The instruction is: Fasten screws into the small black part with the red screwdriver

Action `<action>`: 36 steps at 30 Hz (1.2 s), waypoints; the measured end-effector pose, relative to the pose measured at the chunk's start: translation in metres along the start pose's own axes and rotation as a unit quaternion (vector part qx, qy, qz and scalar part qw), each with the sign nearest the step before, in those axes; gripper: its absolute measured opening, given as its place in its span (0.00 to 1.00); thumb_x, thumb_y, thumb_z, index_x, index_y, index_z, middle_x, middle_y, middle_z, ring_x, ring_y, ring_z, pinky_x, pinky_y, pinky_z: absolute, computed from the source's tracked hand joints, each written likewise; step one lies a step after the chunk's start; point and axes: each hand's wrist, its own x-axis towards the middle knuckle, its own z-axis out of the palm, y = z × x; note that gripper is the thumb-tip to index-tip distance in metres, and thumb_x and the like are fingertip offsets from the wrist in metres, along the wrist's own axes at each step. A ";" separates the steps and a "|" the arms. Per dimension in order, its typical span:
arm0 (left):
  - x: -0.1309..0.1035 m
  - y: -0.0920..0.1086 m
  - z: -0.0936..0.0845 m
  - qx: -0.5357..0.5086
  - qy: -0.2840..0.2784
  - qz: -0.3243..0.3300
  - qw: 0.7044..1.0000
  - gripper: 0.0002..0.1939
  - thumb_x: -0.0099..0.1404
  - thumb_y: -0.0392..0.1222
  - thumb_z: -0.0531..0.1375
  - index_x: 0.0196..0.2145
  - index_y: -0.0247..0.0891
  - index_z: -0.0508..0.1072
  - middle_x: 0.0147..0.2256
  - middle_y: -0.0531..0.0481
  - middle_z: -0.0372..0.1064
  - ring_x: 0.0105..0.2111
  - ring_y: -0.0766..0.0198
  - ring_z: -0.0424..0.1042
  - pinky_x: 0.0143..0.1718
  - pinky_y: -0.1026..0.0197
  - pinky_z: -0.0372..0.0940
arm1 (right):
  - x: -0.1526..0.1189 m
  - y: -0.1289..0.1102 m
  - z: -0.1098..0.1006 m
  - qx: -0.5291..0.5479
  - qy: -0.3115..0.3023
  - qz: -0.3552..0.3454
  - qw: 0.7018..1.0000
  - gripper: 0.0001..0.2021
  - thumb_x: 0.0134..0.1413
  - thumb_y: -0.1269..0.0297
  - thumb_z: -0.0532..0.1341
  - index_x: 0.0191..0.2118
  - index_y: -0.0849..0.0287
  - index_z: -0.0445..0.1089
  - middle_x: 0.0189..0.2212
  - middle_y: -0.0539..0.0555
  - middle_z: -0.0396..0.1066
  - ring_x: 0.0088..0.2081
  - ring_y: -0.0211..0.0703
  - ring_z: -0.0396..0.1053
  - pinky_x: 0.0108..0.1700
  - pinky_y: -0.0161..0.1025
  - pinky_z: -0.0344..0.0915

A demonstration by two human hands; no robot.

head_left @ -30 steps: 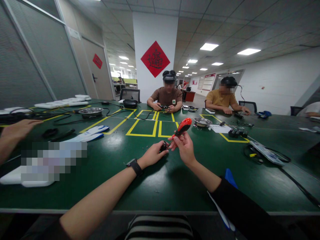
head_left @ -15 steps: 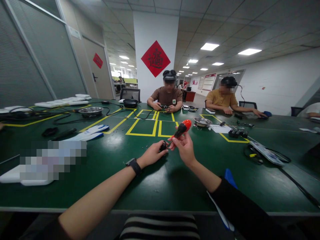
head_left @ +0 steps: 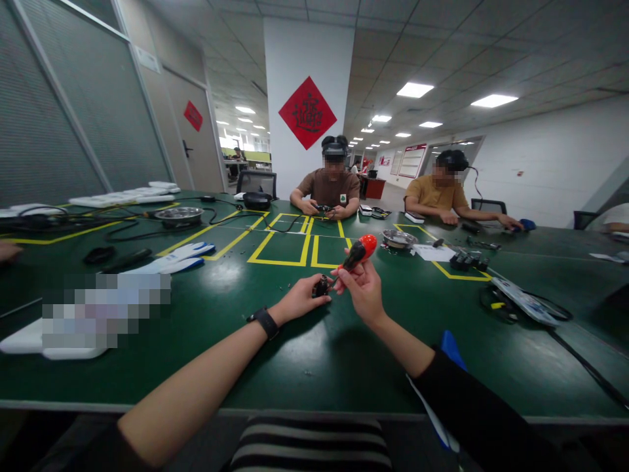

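My left hand (head_left: 303,299) is closed around a small black part (head_left: 322,286) just above the table; most of the part is hidden by my fingers. In my right hand (head_left: 363,289) is a screwdriver (head_left: 361,252) with a red and black handle, held tilted with its shaft slanting down to the left. Its tip meets the black part, or comes very near it; the exact contact is too small to tell. A few tiny bits, perhaps screws, lie on the table left of my left hand.
On the green table (head_left: 221,367) are metal bowls (head_left: 399,239), white gloves (head_left: 171,259), black blocks (head_left: 469,261), a power strip (head_left: 523,301) and cables. A blue object (head_left: 452,351) lies by my right forearm. Two people sit across the table, one handling a dark object.
My hands keep almost the same pose, with the screwdriver still at the black part. The whole view has shifted very slightly.
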 end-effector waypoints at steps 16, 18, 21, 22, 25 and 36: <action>0.001 0.005 -0.003 -0.067 -0.020 -0.014 0.997 0.17 0.58 0.39 0.58 0.46 0.35 0.67 0.40 0.48 0.71 0.38 0.62 0.69 0.43 0.59 0.63 | 0.001 -0.003 -0.001 0.023 0.022 -0.007 0.999 0.20 0.51 0.64 0.60 0.51 0.55 0.58 0.29 0.49 0.70 0.22 0.32 0.66 0.23 0.32 0.66; 0.001 0.005 -0.003 -0.074 -0.021 -0.010 0.997 0.19 0.58 0.39 0.59 0.48 0.36 0.65 0.41 0.47 0.70 0.41 0.61 0.69 0.45 0.58 0.62 | 0.001 -0.004 -0.001 0.028 0.028 -0.009 0.999 0.20 0.51 0.65 0.59 0.51 0.55 0.58 0.29 0.49 0.70 0.21 0.32 0.66 0.23 0.32 0.66; 0.000 0.003 -0.002 -0.066 -0.014 -0.012 0.998 0.25 0.54 0.40 0.62 0.50 0.37 0.63 0.42 0.47 0.70 0.41 0.60 0.69 0.45 0.57 0.62 | 0.002 -0.005 -0.003 0.030 0.041 -0.009 0.999 0.20 0.52 0.65 0.59 0.52 0.55 0.58 0.29 0.49 0.71 0.21 0.32 0.66 0.23 0.32 0.65; 0.001 0.002 -0.001 -0.061 -0.009 -0.013 0.998 0.26 0.53 0.40 0.63 0.50 0.38 0.63 0.42 0.48 0.70 0.41 0.60 0.69 0.45 0.57 0.63 | 0.003 -0.005 -0.003 0.030 0.044 -0.008 0.999 0.20 0.52 0.65 0.59 0.52 0.55 0.58 0.28 0.49 0.71 0.21 0.32 0.66 0.23 0.32 0.65; 0.001 -0.001 0.000 -0.047 0.006 -0.016 0.999 0.26 0.51 0.41 0.64 0.49 0.38 0.64 0.42 0.47 0.69 0.40 0.60 0.68 0.43 0.57 0.63 | 0.004 -0.005 -0.003 0.037 0.053 -0.005 0.998 0.20 0.52 0.65 0.58 0.52 0.55 0.58 0.27 0.48 0.71 0.20 0.32 0.66 0.22 0.32 0.64; -0.005 0.037 -0.036 -0.007 0.120 0.023 0.992 0.24 0.57 0.37 0.57 0.52 0.39 0.61 0.51 0.44 0.62 0.52 0.56 0.60 0.56 0.48 0.54 | 0.006 -0.004 -0.008 0.066 0.071 0.010 0.995 0.20 0.53 0.64 0.58 0.52 0.56 0.57 0.25 0.48 0.70 0.18 0.32 0.63 0.21 0.32 0.63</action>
